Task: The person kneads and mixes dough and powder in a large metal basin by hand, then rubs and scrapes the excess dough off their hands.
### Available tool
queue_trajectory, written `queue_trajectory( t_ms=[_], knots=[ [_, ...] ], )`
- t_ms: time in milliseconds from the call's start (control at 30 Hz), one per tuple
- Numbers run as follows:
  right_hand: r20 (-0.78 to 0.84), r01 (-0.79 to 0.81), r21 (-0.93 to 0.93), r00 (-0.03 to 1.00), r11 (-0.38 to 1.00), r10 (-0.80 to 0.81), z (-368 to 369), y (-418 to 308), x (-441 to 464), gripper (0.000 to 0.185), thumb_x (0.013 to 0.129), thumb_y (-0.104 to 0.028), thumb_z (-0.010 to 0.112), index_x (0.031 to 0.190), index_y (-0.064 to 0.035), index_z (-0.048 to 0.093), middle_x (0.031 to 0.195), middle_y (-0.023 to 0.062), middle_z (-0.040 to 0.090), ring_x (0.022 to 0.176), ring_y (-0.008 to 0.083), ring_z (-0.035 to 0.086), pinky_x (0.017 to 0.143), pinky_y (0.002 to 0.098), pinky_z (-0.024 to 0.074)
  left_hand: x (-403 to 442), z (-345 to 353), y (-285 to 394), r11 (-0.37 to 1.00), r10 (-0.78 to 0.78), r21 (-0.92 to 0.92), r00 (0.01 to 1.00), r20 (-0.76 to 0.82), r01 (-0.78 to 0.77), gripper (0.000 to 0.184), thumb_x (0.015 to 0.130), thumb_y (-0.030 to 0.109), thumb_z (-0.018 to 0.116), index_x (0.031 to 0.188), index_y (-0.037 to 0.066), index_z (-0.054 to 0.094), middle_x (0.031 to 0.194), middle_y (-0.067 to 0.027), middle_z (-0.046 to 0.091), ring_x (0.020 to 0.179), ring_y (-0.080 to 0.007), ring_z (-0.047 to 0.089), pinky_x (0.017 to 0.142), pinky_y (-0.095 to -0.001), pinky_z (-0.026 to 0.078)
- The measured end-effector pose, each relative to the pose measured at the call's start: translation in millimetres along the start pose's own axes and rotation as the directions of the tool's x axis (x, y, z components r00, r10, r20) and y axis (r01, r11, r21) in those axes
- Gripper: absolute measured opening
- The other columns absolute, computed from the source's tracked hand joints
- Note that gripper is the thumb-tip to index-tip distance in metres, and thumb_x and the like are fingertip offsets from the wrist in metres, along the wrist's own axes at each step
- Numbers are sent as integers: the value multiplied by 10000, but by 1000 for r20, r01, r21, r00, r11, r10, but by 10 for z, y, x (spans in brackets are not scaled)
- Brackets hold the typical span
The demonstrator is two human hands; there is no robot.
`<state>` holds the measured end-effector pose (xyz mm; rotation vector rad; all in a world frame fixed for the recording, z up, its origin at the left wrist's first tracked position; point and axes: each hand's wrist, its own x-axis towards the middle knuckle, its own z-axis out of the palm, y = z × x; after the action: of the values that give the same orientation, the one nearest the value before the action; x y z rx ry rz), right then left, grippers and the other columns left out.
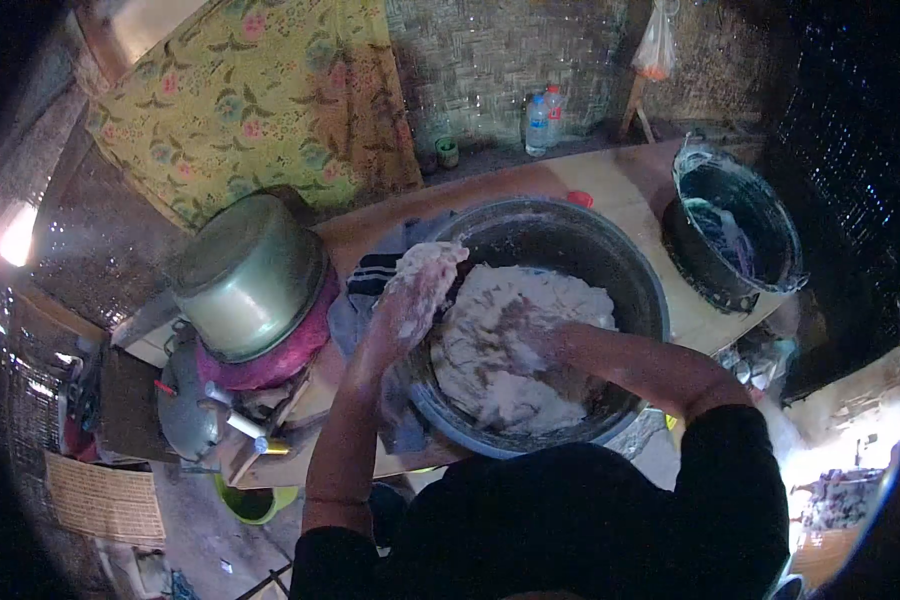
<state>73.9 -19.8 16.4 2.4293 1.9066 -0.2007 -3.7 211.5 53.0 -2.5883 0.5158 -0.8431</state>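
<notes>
A wide dark basin (650, 270) stands on the table and holds a large mass of pale, lumpy dough (480, 310). My left hand (425, 285) is at the basin's left rim, raised above it and coated with dough; its fingers are blurred together, so their pose is unclear. My right hand (538, 343) reaches in from the right and presses into the middle of the dough, its fingers hidden in it. A grey cloth with a striped part (372, 275) lies beside the basin on the left.
An upturned metal pot (245, 275) rests on a pink item (270, 370) at the left. A black bucket (735, 220) stands at the right. Plastic bottles (537, 125), a green cup (447, 152) and a red lid (580, 198) are at the back.
</notes>
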Motion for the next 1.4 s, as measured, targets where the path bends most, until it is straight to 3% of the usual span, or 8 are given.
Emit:
queue_trajectory(
  t_ms=[200,367,433,633,767,1000,1067,1400],
  knots=[
    [185,-221,594,973,773,136,-194,258,-647,310,895,-293,479,1140,-111,531,1195,77,516,1086,220,497,941,360,391,-13,-449,164,565,66,-802,958,278,194,475,803,220,632,1219,64,462,1190,-143,510,1137,-311,445,988,-373,332],
    [41,391,706,810,-591,585,-194,837,-1366,289,846,-190,598,1076,-17,577,1047,98,600,977,210,563,884,342,444,-602,276,666,-47,305,-726,702,644,686,393,835,282,556,1173,84,519,1259,-132,465,1207,-283,393,1016,-412,296],
    [-291,356,933,664,51,688,-162,914,-1241,399,811,-23,595,1187,2,463,1182,140,518,1055,237,536,932,339,445,-538,528,863,-285,438,-568,632,639,772,349,831,265,547,1134,91,544,1217,-124,497,1187,-272,414,1012,-410,306],
    [-359,614,703,742,-360,566,-257,858,-1058,341,838,-54,551,1168,-11,477,1149,102,546,1068,195,524,928,328,435,362,1338,1919,-778,479,-279,819,316,563,255,819,203,547,1035,72,581,1096,-117,565,1061,-243,494,938,-387,371],
    [-136,56,988,737,141,662,-246,814,-1068,256,864,-143,539,1086,-17,556,1068,97,596,1007,192,564,889,314,457,1401,1111,1711,301,561,-846,636,530,440,427,808,182,600,1199,62,478,1153,-95,539,1032,-216,532,920,-351,413],
    [-150,39,986,637,163,756,-324,937,-998,317,818,-157,614,1119,-75,556,1115,70,571,1038,198,531,898,342,427,1762,807,1482,-556,691,-107,530,492,824,420,818,251,583,1195,87,499,1157,-76,551,1020,-249,531,952,-362,363],
    [-189,134,982,594,135,782,-377,946,-1007,353,804,-104,613,1149,-86,546,1161,75,558,1080,251,516,953,375,395,1739,326,1348,418,573,-908,777,261,-3,387,852,270,530,1195,93,502,1153,-97,553,991,-240,544,917,-335,390],
    [-360,230,932,678,279,641,-453,1039,-1032,158,855,-77,547,986,-11,604,1026,85,616,994,169,556,849,289,452,966,341,791,764,386,-643,838,387,-55,875,738,560,575,1360,49,230,1337,-233,341,1234,-381,329,1044,-441,221]
  ],
)
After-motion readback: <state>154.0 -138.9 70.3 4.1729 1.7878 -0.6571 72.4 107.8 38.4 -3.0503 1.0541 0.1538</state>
